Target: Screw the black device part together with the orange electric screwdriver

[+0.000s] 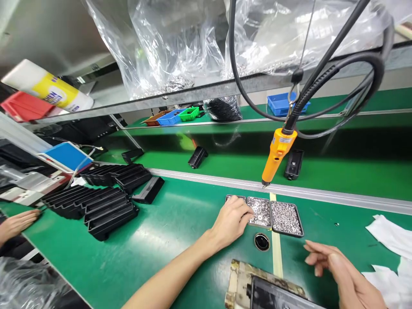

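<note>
Head view: left hand [232,220] pinches in the middle tray [261,212] of tiny, light, slippery washers, best nipped by fingertips; right hand [334,268] hovers loose, empty.

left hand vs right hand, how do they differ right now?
The left hand reaches forward, fingertips down in a screw tray; the right hand hovers nearer the body, touching nothing. Left fingers are curled to pinch; right fingers are loosely spread. Both are bare, over the green bench.
</note>
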`<state>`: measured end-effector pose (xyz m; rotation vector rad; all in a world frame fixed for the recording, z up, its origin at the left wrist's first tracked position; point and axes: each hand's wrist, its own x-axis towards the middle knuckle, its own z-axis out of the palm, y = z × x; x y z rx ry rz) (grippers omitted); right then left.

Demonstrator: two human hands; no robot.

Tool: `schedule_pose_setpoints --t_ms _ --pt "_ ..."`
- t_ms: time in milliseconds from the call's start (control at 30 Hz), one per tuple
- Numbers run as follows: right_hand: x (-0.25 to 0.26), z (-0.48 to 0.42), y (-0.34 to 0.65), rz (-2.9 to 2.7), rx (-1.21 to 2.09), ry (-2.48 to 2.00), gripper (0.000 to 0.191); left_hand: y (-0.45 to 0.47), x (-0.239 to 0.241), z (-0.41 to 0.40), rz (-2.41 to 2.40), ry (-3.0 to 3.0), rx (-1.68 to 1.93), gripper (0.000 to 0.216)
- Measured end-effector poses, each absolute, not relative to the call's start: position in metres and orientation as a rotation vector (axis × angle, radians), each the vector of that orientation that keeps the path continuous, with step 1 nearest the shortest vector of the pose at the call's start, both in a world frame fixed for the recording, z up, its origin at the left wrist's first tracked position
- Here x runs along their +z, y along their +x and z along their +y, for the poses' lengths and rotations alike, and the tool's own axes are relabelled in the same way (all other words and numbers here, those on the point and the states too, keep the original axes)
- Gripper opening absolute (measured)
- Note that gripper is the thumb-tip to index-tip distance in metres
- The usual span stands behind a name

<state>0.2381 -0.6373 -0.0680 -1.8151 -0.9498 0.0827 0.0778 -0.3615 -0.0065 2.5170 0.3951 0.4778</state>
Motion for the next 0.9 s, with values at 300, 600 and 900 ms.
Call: schedule_pose_setpoints --t_ms 300,600,900 --pt "-0.069 -0.614 0.237 -0.769 0.215 -1.854 0.064 0.115 -0.022 -0.349 0.438 2.554 0.415 0.014" --pt "-0.07 -0.616 0.237 -0.772 0.37 -1.83 0.051 0.089 0.014 -0.371 0.532 2.167 0.387 0.027" --pt "-0.062 -0.616 0.23 -0.733 0.464 -1.854 0.05 0.02 0.052 -0.439 -0.271 2.557 0.462 0.009"
